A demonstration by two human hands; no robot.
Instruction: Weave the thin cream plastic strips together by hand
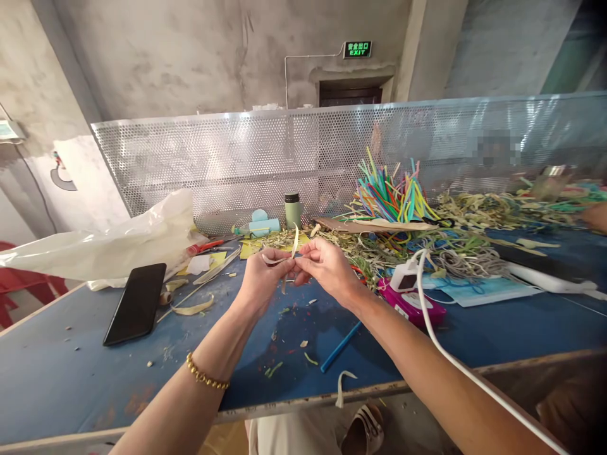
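My left hand (267, 273) and my right hand (323, 265) meet in the middle of the view, just above the blue table. Their fingertips are pinched together on a thin, pale husk strip (296, 240), which curls upward from between them. Another pale end lies along the fingers of my left hand, and I cannot tell if it is the same strip. Part of what is held is hidden by the fingers. Loose husk strips (194, 308) lie left of my left hand. A blue stick (340, 347) rests below my right hand.
A black phone (135, 304) and plastic bag (104, 243) lie left. Behind my hands are a green bottle (293, 212), bright coloured sticks (393, 196) and heaped dried strips (478, 212). A magenta power block (415, 306) with white cable sits right. A person's hand (595, 218) shows far right.
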